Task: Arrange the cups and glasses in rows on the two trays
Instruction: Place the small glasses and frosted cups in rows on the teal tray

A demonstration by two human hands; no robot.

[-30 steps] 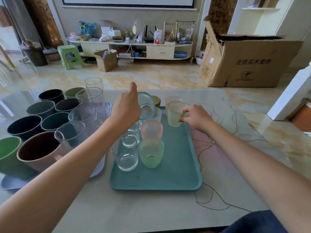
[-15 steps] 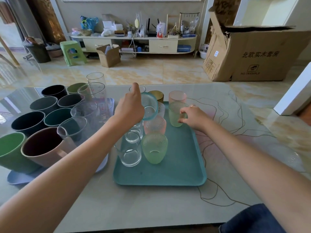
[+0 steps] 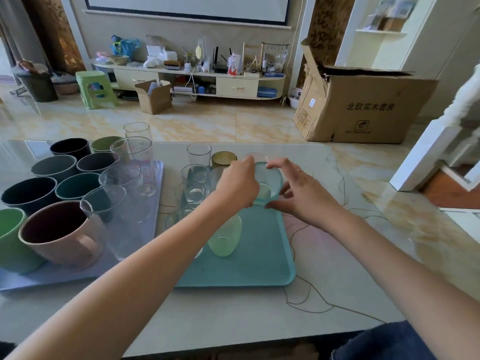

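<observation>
The teal tray (image 3: 262,266) lies under both hands, its near half bare for another row. The left hand (image 3: 237,184) grips a teal glass (image 3: 270,183), tilted above it, likely for placing; the right hand (image 3: 298,193), fingers spread, steadies its far side.

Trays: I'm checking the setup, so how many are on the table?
2: the lavender tray at the left, and the teal tray in the middle. Both are partly covered; no others show.
</observation>
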